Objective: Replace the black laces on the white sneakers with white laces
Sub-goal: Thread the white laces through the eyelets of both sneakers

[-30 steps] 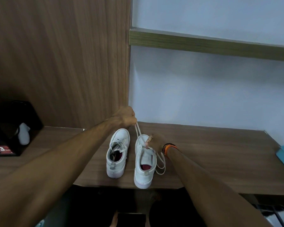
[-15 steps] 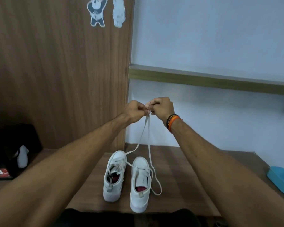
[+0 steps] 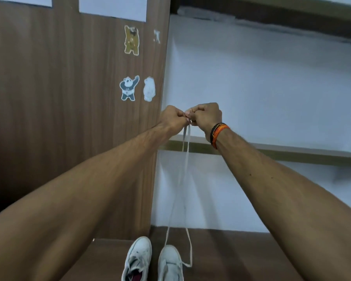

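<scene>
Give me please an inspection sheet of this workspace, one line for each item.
Surface: brown wooden desk, both sneakers stand on it.
Job's things: left sneaker laced white; right sneaker, its white lace pulled up taut, both ends raised.
Clutter: nothing seen.
Grip: left hand and right hand each pinch a lace end, knuckles together.
Cables: nothing seen.
Surroundings: wooden panel with bear stickers; white wall; shelf.

Frame centre: left hand (image 3: 173, 118) and right hand (image 3: 206, 116), knuckles touching, pinch both ends of white lace (image 3: 185, 159). Lace runs down to right sneaker (image 3: 170, 262); left sneaker (image 3: 138, 258) beside it, bottom edge, on wooden desk (image 3: 241, 256).
</scene>
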